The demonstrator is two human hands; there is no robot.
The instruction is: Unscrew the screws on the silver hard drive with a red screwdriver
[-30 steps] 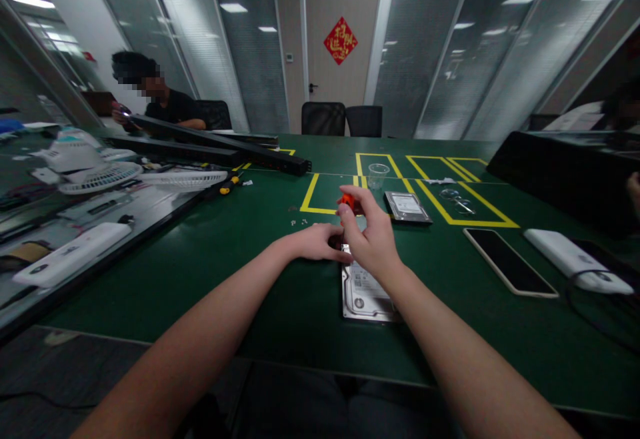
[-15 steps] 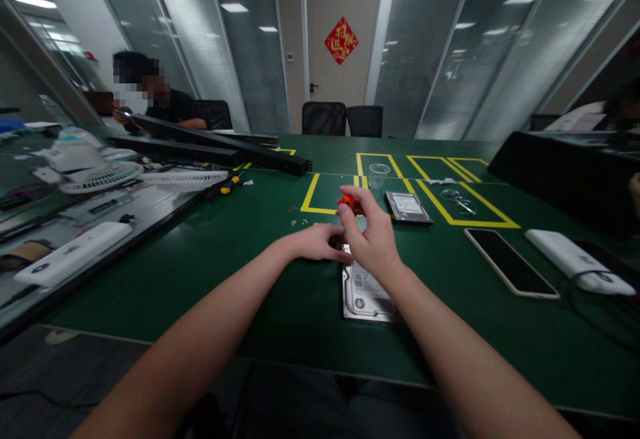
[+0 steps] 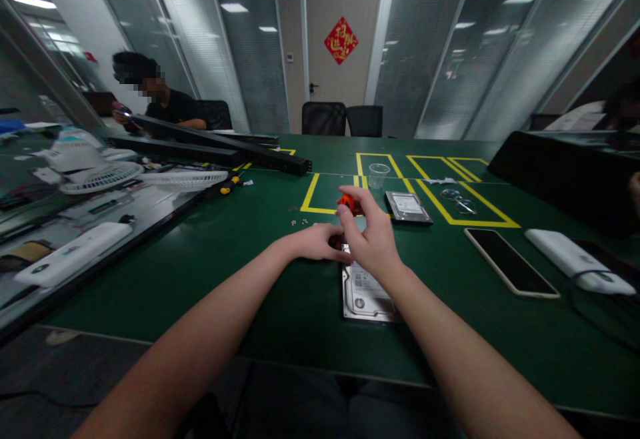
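Note:
A silver hard drive (image 3: 364, 292) lies flat on the green table (image 3: 225, 259) in front of me. My right hand (image 3: 373, 239) is closed round an orange-handled screwdriver (image 3: 347, 201), held upright over the drive's far end. My left hand (image 3: 317, 241) rests at the drive's far left corner, fingers curled against it. Several small screws (image 3: 299, 222) lie on the table to the left of my hands.
A second hard drive (image 3: 407, 207), a clear plastic cup (image 3: 378, 174) and yellow tape boxes (image 3: 450, 189) lie beyond. A phone (image 3: 510, 261) and a white power bank (image 3: 575, 260) sit at right. Fan parts (image 3: 100, 175) and black strips (image 3: 220, 142) at left; a seated person (image 3: 160, 99) far left.

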